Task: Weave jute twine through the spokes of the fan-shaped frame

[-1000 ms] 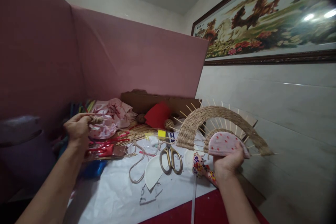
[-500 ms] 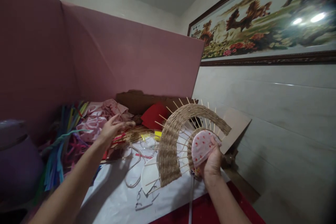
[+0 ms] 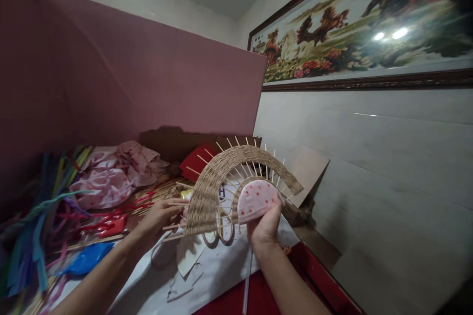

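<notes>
My right hand [image 3: 266,224] grips a woven hand fan [image 3: 210,189] at its half-round base, which is covered in pink cloth with red dots [image 3: 256,201]. The fan is upright, with a wide band of tan twine woven across thin wooden sticks that poke out past its outer edge. At the fan's left end is my left hand [image 3: 166,216], fingers pinched together and partly hidden behind the band. Tan-handled scissors [image 3: 226,234] show through the gap between the bands, their handle loops pointing down; they appear to be in my left hand, but the blades are hidden.
Pink cloth [image 3: 107,182] lies at the back left, beside colourful pipe cleaners [image 3: 35,251]. A blue packet [image 3: 86,258] and white paper [image 3: 148,283] are on the table. Red card [image 3: 195,157] and a board [image 3: 308,172] stand behind. A framed horse picture [image 3: 332,34] hangs on the wall.
My left hand has come from the heap at the back to the fan's left end. The scissors' loops now show behind the fan. The whole view has turned slightly right.
</notes>
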Available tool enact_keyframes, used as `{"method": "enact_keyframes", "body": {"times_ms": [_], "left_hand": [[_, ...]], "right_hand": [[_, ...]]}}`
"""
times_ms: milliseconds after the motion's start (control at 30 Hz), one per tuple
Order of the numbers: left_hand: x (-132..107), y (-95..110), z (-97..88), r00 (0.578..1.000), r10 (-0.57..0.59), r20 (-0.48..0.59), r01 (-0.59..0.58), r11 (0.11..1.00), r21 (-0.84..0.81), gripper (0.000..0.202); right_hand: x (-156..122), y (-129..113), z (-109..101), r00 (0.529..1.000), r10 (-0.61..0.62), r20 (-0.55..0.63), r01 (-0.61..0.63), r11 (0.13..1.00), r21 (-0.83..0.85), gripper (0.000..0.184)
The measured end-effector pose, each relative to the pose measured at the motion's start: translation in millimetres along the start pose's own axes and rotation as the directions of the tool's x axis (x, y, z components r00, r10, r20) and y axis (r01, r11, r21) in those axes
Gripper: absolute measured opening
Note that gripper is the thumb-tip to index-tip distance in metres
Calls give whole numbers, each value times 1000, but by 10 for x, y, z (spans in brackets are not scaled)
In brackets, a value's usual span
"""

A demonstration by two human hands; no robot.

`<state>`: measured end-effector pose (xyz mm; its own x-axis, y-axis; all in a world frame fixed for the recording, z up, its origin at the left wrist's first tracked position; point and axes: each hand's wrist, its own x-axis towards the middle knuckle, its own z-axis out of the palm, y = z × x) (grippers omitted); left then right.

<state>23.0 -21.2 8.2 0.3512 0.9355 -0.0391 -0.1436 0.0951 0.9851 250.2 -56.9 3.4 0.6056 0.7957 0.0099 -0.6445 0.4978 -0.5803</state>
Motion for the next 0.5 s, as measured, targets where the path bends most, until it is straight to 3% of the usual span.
{"method": "enact_keyframes", "body": {"times_ms": [133, 200, 300, 400, 500], "left_hand": [[-203, -141, 247, 992, -111, 53, 118, 981, -152, 10], [-307, -206, 482, 976, -171, 135, 197, 959, -205, 26], [-396, -254, 882, 952, -207, 226, 279, 891, -359, 27], [-359, -206, 1137, 962, -211, 175, 274, 796, -540, 23], [-250, -87, 1129, 981, -190, 33, 171, 778, -605, 12]], "right_hand": [[-106, -8, 88, 1000, -15, -7, 15, 999, 49, 48], [-191, 17, 107, 999, -15, 34, 13, 998, 64, 47], [-318, 85, 87, 998, 21, 58, -23, 999, 36, 47], [-394, 138, 51, 987, 47, 152, -35, 996, -83, 46], [-416, 139, 51, 978, -36, 207, 63, 990, -126, 38]]}}
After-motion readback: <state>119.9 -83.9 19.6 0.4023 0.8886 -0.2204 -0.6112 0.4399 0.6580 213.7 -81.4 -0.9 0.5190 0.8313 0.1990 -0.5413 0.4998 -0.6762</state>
